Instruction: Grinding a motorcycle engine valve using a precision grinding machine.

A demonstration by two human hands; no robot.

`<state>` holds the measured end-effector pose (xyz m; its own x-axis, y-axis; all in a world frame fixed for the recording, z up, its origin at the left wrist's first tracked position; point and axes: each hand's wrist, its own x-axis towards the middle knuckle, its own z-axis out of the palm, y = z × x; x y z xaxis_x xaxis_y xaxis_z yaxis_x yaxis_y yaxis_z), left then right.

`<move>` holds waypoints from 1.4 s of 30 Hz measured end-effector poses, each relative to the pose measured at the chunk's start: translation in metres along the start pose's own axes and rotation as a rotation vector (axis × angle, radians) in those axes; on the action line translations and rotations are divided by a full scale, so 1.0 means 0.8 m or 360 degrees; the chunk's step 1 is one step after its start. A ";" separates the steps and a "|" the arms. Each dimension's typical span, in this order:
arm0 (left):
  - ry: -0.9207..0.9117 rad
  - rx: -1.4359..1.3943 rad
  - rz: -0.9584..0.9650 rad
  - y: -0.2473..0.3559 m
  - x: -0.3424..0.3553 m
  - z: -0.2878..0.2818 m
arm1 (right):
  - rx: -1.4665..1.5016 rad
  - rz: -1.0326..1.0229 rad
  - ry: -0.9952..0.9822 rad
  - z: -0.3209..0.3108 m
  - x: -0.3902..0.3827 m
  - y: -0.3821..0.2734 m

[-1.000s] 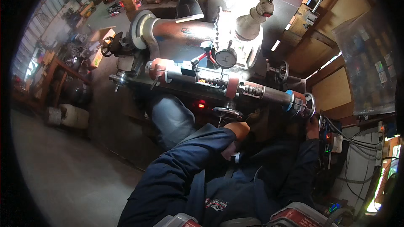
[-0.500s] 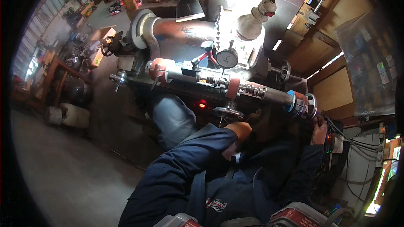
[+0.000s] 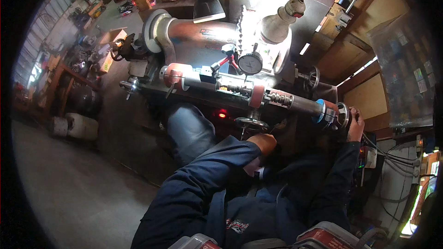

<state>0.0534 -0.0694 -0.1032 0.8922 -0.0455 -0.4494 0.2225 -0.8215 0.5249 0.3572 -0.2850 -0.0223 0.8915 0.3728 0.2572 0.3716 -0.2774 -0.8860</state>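
At the right end of a long grinding-type machine, my right hand (image 3: 355, 125) is closed on the rim of a metal handwheel (image 3: 343, 115). My left hand (image 3: 264, 143) is curled in front of my body, just below a horizontal handwheel (image 3: 251, 123). Its fingers are partly hidden, and what they hold cannot be made out. Above the hands, a camshaft-like shaft with lobes (image 3: 280, 97) lies along the machine bed between red-brown holders. A round dial gauge (image 3: 250, 63) on a red jointed arm (image 3: 225, 63) stands over the shaft.
A bright work lamp (image 3: 276, 25) and a black lamp (image 3: 207, 3) hang over the machine. Another handwheel (image 3: 314, 77) sits behind at right. Cables (image 3: 390, 156) run along the right wall. A pale jug (image 3: 82, 126) stands on the floor at left.
My right hand has risen from below the right-end handwheel to the right side of its rim. My left hand stays almost in place.
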 end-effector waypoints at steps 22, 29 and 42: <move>0.2387 -0.0495 0.0212 0.002 -0.120 -0.105 | -0.0836 -0.0403 -0.0138 0.053 -0.027 -0.089; 0.2674 -0.0863 -0.0221 -0.038 -0.117 -0.112 | -0.0907 -0.0841 0.0210 0.061 -0.055 -0.079; 0.2621 -0.0735 -0.0142 -0.035 -0.117 -0.116 | -0.0874 -0.1001 0.0575 0.076 -0.075 -0.060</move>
<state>0.0005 0.0107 -0.0086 0.2385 0.8200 0.5203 0.1129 -0.5555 0.8238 0.2706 -0.2403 -0.0188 0.4751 0.3235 0.8183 0.8057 -0.5337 -0.2568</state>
